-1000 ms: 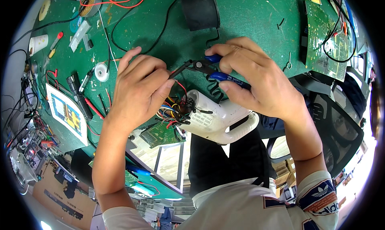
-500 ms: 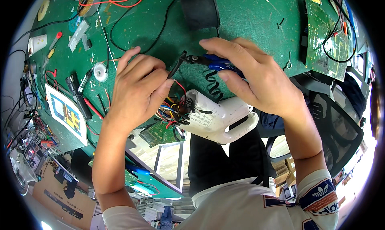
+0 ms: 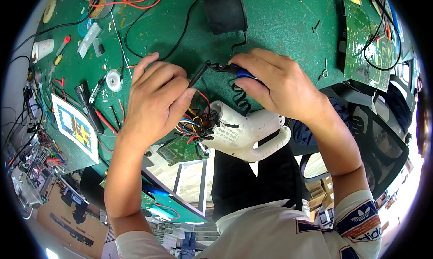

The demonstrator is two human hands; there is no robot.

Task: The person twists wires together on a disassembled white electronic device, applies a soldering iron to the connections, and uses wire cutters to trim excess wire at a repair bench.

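Note:
My left hand [image 3: 155,99] pinches a black sleeved lead [image 3: 198,74] between thumb and forefinger, with a red wire below it. My right hand [image 3: 284,87] is closed around blue-handled pliers [image 3: 243,73], whose dark jaws sit at the lead's upper end; whether they bite it is unclear. Beneath both hands lies a white plastic housing with a loop handle [image 3: 234,130], tilted above my lap, with a bundle of coloured wires [image 3: 191,126] spilling from its open left end. A black coiled cable [image 3: 240,96] hangs behind it.
The green bench [image 3: 279,20] holds a black pot-like object [image 3: 224,11], a solder spool [image 3: 114,80], a flashlight [image 3: 88,105], a picture sheet [image 3: 74,126], a cup [image 3: 43,49], cables and circuit boards [image 3: 370,44]. A mesh chair [image 3: 374,150] stands at right.
The pliers' jaws have moved up along to the lead's upper end, which has tilted more upright. My right hand has drawn its fingers closer round the handles. My left hand is nearly unchanged.

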